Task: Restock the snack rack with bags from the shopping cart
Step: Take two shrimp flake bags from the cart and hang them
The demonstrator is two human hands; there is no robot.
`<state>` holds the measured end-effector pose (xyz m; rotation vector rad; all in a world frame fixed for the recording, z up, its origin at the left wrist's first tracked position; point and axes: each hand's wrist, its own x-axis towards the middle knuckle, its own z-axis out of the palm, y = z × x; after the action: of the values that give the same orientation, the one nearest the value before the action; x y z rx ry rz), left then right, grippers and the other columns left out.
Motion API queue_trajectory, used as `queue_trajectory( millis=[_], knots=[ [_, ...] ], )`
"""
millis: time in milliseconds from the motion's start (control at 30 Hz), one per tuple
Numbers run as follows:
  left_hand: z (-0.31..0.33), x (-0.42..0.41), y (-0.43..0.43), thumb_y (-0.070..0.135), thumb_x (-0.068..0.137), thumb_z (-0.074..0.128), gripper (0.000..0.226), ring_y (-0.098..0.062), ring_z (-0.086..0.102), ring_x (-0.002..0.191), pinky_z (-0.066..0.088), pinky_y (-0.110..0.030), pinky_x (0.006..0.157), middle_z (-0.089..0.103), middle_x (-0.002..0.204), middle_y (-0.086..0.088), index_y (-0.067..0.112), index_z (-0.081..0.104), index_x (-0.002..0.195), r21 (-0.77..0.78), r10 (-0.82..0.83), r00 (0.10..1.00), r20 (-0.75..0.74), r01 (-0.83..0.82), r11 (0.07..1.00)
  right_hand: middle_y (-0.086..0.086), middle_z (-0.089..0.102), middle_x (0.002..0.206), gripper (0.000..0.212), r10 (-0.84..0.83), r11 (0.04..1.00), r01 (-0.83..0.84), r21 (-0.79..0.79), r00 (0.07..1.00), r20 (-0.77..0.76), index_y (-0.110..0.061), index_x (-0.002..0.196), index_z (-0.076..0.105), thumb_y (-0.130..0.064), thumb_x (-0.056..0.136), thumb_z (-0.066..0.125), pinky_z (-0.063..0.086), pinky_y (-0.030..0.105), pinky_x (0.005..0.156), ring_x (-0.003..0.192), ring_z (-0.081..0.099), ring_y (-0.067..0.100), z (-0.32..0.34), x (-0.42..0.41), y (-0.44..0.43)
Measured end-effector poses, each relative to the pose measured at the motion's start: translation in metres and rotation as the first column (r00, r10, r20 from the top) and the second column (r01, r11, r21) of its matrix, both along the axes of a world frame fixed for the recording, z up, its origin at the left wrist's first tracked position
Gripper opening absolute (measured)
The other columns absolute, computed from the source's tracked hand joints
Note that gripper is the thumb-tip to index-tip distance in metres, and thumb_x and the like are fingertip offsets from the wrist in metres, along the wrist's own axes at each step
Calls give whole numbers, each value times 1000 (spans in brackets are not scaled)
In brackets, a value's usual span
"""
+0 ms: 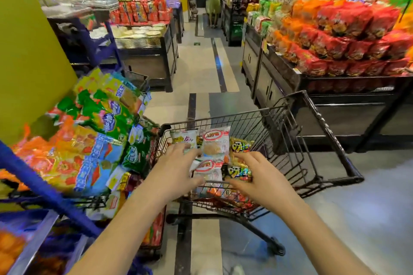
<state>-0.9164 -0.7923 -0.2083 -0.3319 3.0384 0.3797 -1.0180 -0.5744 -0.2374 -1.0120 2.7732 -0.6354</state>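
A black wire shopping cart stands in the aisle in front of me with several snack bags inside. My left hand reaches over the cart's near edge, fingers spread above a white and red bag. My right hand curls its fingers around a black and yellow bag in the cart. Another white and red bag and a second yellow bag lie further in. The snack rack with a blue frame stands at my left, stuffed with green, blue and orange bags.
A yellow pillar rises behind the rack. At the right a dark display stand carries stacked red and orange bags. Another stand sits at the left middle. A person stands far down the tiled aisle.
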Motion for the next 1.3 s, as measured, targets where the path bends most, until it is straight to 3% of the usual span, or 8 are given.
queue_trajectory(
  millis=[267, 500, 600, 1100, 1300],
  knots=[
    [-39, -120, -36, 55, 92, 67, 74, -21, 24, 150, 32, -40, 120, 29, 159, 2, 33, 37, 155, 52, 23, 995, 93, -28, 998, -11, 42, 149, 70, 38, 999, -37, -13, 996, 79, -35, 153, 35, -58, 92, 63, 48, 29, 100, 130, 50, 10, -47, -123, -45],
    [-67, -213, -64, 57, 90, 69, 75, -23, 25, 151, 35, -46, 120, 26, 160, 3, 38, 36, 154, 136, 79, 977, 198, -107, 985, -12, 41, 147, 72, 111, 994, -111, -11, 979, 172, -34, 152, 37, -58, 91, 65, 48, 28, 102, 134, 48, 12, -82, -221, -84],
    [-81, -234, -78, 56, 91, 69, 75, -20, 24, 151, 33, -41, 120, 28, 159, 4, 35, 35, 156, 132, 91, 972, 219, -122, 984, -12, 41, 148, 72, 141, 990, -141, -11, 969, 202, -34, 152, 37, -58, 91, 66, 48, 32, 104, 135, 47, 12, -92, -247, -98],
    [-163, -277, -121, 53, 91, 71, 75, -22, 30, 146, 33, -37, 118, 34, 157, 2, 33, 38, 155, 262, 47, 948, 315, -134, 956, -7, 38, 154, 70, 57, 988, -113, 109, 906, 421, -31, 153, 37, -56, 94, 63, 46, 35, 105, 139, 42, 17, -154, -272, -134],
    [-201, -276, -137, 51, 93, 69, 74, -20, 30, 145, 32, -35, 117, 34, 154, 4, 32, 36, 156, 336, 41, 933, 358, -170, 926, -9, 47, 139, 70, -102, 987, 6, 158, 785, 611, -35, 148, 39, -51, 89, 73, 47, 29, 94, 126, 51, 15, -209, -264, -137]
  ],
)
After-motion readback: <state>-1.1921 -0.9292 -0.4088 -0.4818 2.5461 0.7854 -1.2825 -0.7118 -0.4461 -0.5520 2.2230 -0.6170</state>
